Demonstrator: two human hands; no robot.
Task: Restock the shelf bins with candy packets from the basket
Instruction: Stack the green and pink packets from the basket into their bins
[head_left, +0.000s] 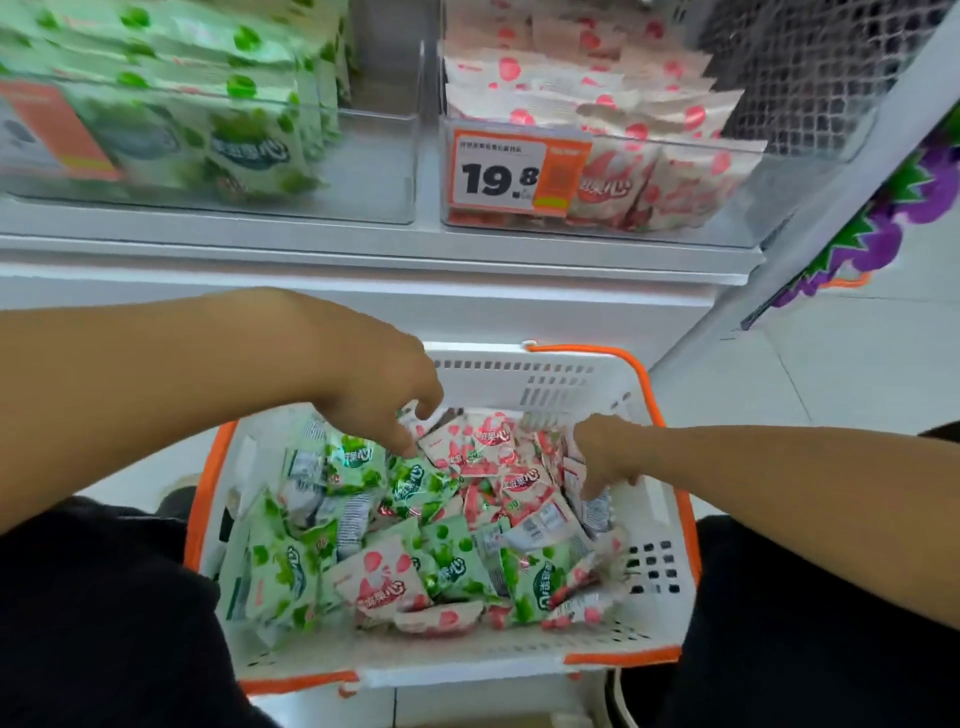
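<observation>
White shelf (363, 249) seen across top, tiled floor (831, 374) at right. Left clear bin (363, 171) stocked with green packets (249, 150). Left hand (374, 395) lowered into basket (519, 670), fingers loosely curled, tips touching packets at green-pink border, nothing clearly held. Mixed green and pink candy packets (415, 530) heaped in basket. Right bin (769, 197), tagged 19.8 (514, 176), filled with pink packets (649, 182). Right hand (602, 452) closed on pink packet (576, 478) by basket's right wall.
</observation>
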